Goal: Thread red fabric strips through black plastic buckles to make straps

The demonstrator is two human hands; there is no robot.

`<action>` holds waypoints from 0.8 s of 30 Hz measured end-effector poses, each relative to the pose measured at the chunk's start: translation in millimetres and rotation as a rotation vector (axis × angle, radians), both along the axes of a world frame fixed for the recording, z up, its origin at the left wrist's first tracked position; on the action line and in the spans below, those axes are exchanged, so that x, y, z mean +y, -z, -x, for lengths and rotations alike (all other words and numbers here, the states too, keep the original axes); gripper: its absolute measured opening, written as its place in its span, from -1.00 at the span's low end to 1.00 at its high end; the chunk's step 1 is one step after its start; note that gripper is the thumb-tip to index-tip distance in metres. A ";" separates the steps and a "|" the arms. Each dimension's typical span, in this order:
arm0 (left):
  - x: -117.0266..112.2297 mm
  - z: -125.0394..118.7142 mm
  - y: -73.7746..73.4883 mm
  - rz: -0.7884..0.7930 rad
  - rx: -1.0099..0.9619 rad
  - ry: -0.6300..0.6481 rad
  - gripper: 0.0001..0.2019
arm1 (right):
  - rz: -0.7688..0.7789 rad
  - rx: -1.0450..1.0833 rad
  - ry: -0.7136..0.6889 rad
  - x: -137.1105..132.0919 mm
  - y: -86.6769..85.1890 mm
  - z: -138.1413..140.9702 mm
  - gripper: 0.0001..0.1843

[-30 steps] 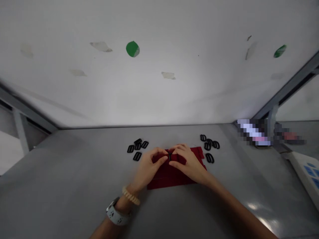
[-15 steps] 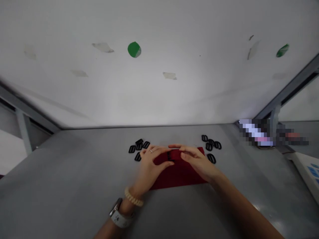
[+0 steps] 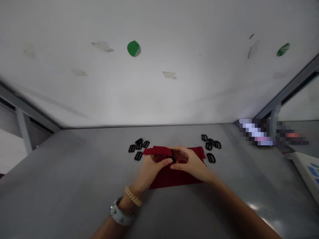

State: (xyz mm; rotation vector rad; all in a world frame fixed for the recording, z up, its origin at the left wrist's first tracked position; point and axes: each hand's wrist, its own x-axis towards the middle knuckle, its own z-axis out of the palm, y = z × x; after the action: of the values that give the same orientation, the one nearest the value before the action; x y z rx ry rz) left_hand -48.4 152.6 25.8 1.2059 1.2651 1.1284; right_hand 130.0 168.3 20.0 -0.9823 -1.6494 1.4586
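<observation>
Both left hand (image 3: 149,167), right hand (image 3: 191,164) fingers pinching red strap (image 3: 159,151), grey table (image 3: 74,172), white wall (image 3: 159,96)

Counts. Red fabric pile (image 3: 174,177): one. Red strip (image 3: 157,150) raised above the pile: one. Black buckles: five in the left cluster (image 3: 138,147) beside the pile, five in the right cluster (image 3: 210,146), one threaded buckle (image 3: 172,155) on the strip. Hands: two, left hand (image 3: 149,166) and right hand (image 3: 191,163). Green stickers (image 3: 134,48) beyond the pile: two.

- Cloth stack (image 3: 174,177) lies on the table (image 3: 74,186);
- left hand (image 3: 149,167) and right hand (image 3: 191,162) meet over it, pinching a strap (image 3: 159,151);
- left buckle heap (image 3: 138,147) sits at its far left corner; right buckle heap (image 3: 211,146) at its far right.
</observation>
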 end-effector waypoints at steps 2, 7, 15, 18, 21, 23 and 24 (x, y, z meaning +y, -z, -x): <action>1.3 0.6 1.1 0.000 -0.067 -0.031 -0.73 | -0.019 -0.051 0.059 1.1 1.9 0.6 -0.60; 21.4 27.5 5.4 -0.184 -0.168 -0.303 -0.66 | -0.090 -0.186 0.162 7.8 4.4 -7.4 -0.74; 47.9 92.6 11.0 -0.235 0.759 -0.385 -0.74 | -0.181 -0.289 0.216 12.0 6.7 -16.7 -0.83; 46.3 93.9 13.6 -0.245 1.052 -0.362 -0.77 | -0.244 -0.379 0.266 11.2 3.3 -16.8 -0.78; 42.9 84.6 10.9 -0.291 1.154 -0.331 -0.72 | -0.325 -0.416 0.279 10.6 -0.6 -18.3 -0.75; 39.6 73.6 7.6 -0.377 1.186 -0.226 -0.72 | -0.361 -0.417 0.274 10.5 -2.1 -19.4 -0.75; 37.5 67.0 6.5 -0.431 1.196 -0.116 -0.73 | -0.377 -0.413 0.277 10.6 -2.4 -19.7 -0.74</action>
State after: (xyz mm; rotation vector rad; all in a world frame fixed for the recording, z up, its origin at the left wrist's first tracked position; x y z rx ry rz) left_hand -115.3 190.1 19.3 2.3307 2.0160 0.7268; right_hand 149.8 178.9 22.4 -1.2849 -1.8932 0.7563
